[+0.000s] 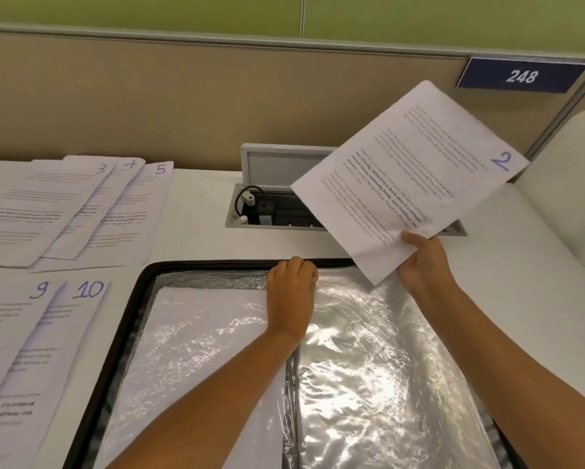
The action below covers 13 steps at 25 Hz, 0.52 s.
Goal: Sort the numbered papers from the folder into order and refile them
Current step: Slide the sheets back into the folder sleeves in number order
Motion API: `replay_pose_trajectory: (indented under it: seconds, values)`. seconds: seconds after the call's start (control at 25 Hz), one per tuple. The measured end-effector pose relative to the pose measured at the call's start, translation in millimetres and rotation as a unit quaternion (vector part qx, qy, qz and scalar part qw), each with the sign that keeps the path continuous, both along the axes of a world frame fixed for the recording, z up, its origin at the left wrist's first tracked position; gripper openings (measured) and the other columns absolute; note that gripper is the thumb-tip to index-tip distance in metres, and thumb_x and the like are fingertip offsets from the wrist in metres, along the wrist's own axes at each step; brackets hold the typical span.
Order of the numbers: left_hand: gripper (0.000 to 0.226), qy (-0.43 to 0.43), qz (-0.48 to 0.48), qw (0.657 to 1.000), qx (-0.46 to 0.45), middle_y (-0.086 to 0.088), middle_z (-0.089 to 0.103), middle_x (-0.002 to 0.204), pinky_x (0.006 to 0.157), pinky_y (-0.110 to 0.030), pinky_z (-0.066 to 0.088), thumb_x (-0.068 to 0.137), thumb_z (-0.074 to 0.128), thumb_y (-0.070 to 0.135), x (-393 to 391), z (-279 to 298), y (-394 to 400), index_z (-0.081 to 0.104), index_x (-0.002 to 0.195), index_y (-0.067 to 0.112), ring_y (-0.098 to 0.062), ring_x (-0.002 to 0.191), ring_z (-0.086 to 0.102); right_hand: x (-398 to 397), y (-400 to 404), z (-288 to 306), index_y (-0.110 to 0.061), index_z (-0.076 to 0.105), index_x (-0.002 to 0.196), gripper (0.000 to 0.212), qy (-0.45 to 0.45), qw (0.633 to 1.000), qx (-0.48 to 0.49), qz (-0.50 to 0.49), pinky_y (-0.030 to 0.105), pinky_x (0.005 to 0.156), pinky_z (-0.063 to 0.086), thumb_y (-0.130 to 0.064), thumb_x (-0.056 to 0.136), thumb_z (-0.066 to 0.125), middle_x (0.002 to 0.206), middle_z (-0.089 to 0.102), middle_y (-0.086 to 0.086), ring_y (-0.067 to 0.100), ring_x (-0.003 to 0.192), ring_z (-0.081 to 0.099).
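An open black folder (138,292) with shiny plastic sleeves lies on the white desk in front of me. Its left sleeve (196,336) holds a white sheet; the right sleeve (379,367) looks see-through and glossy. My left hand (292,292) has its fingers curled at the top edge of the sleeves near the spine. My right hand (424,262) pinches the lower corner of the paper marked 2 (409,177), held tilted in the air above the folder's top right corner. Papers 3, 4 and 5 (115,211) lie fanned at the far left, papers 9 and 10 (47,350) nearer.
A recessed cable box (267,208) with its lid up sits in the desk behind the folder, partly hidden by paper 2. A beige partition with a blue sign reading 248 (521,76) stands behind. A white curved chair back (568,184) is at the right.
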<state>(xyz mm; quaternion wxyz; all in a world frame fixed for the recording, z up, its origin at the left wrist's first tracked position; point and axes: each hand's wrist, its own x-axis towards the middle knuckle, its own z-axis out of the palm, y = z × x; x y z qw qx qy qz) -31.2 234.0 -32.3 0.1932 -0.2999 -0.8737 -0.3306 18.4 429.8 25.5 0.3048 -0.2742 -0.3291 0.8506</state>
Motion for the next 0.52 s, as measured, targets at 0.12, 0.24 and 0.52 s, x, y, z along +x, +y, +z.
replay_pose_trajectory:
  seconds: [0.12, 0.24, 0.52]
  values:
    - [0.012, -0.025, -0.008, 0.999, 0.021, 0.000, 0.058, 0.076, 0.065, -0.031, 0.042, 0.078, 0.070, 0.003, -1, 2, 0, 0.063, 0.078, 0.013, -0.019, 0.069, 0.050, -13, -1, 1, -0.012, 0.044, 0.138, 0.058, -0.016, 0.998, 0.027, 0.048, 0.049, 0.090, 0.051, 0.014, 0.086, 0.046, 0.130, 0.057, 0.011, 0.031, 0.114, 0.058]
    - [0.010, -0.059, -0.015, 0.997, 0.036, 0.001, 0.059, 0.075, 0.069, -0.034, 0.043, 0.084, 0.064, 0.004, 0, 3, 0, 0.060, 0.080, 0.013, -0.019, 0.072, 0.050, -31, -2, 9, -0.011, 0.046, 0.136, 0.057, -0.008, 0.998, 0.042, 0.055, 0.050, 0.100, 0.044, 0.015, 0.086, 0.048, 0.131, 0.057, 0.011, 0.030, 0.117, 0.056]
    - [0.018, -0.044, -0.121, 0.991, -0.035, 0.006, 0.060, 0.085, 0.081, -0.029, 0.036, 0.091, 0.045, 0.026, 2, -3, 1, 0.062, 0.088, 0.019, -0.014, 0.085, 0.049, -49, -15, 18, -0.008, 0.046, 0.134, 0.057, -0.008, 0.991, 0.106, 0.083, 0.037, 0.086, 0.054, 0.019, 0.084, 0.045, 0.123, 0.060, 0.008, 0.025, 0.110, 0.060]
